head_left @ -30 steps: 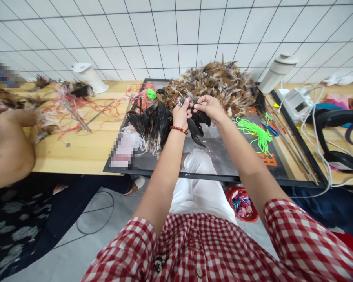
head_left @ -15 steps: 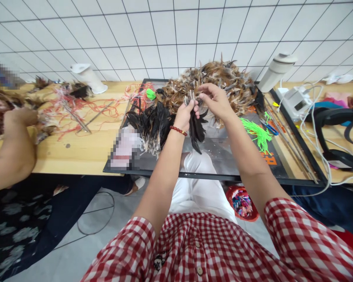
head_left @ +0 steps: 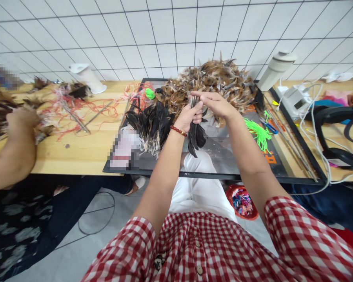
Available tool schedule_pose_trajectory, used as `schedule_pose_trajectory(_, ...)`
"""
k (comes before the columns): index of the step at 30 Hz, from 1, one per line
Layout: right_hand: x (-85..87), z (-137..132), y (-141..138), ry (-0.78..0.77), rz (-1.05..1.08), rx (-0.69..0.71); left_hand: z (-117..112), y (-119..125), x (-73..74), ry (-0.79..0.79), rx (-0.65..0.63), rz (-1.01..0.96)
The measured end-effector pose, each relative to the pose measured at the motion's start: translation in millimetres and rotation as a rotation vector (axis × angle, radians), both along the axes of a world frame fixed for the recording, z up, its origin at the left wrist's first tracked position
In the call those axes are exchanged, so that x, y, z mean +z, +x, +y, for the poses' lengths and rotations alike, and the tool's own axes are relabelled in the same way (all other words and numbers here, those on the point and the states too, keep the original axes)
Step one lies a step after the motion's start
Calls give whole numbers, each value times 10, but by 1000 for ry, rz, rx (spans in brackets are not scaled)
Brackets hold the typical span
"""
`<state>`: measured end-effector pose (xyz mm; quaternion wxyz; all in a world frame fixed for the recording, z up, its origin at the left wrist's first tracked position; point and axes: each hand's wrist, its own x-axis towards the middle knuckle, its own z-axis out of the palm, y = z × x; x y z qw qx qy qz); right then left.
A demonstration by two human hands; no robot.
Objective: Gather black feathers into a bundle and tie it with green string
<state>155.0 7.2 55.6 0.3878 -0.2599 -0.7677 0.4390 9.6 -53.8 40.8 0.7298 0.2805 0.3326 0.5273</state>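
My left hand (head_left: 190, 116) is closed round a bunch of black feathers (head_left: 197, 138), whose dark plumes hang down below the fist. Pale quill ends (head_left: 195, 101) stick up above its thumb. My right hand (head_left: 213, 102) has its fingers laid across the top of those quills, with the thumb close in on the near side, so the ends sit between them. To the left of my wrist, a pile of black feathers (head_left: 150, 127) lies with its light quills toward me. Behind both hands spreads a big heap of brown feathers (head_left: 220, 78).
Bright green cords (head_left: 260, 135) and blue-handled scissors (head_left: 271, 128) lie right of my arm, near thin rods (head_left: 295, 145). A grey bottle (head_left: 276, 70) stands by the tiled wall. A co-worker's arm (head_left: 20, 137) reaches in at far left. Below the table is a red basket (head_left: 242, 201) of scraps.
My right hand has moved left and down onto the quill ends, its fingers now stretched across them. The bunch in my left hand shows more quills and has shifted slightly right.
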Motion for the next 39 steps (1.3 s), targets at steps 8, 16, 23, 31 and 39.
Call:
schedule_pose_trajectory(8,-29,-28,-41,-210,70,53,-57,-15,55,-48,-160,20)
schedule_pose_trajectory(16,-39,-60,-80,-271,82,113,-65,-60,80,-126,-288,-40)
schedule_pose_trajectory(23,-137,35,-200,-150,173,-20,-24,-83,112,-112,-177,-69)
schedule_pose_trajectory(31,-473,290,-230,-32,-71,-329,33,-600,141,-83,103,-211)
schedule_pose_trajectory(39,-657,66,-374,295,-800,-328,123,-717,56,-148,231,-248)
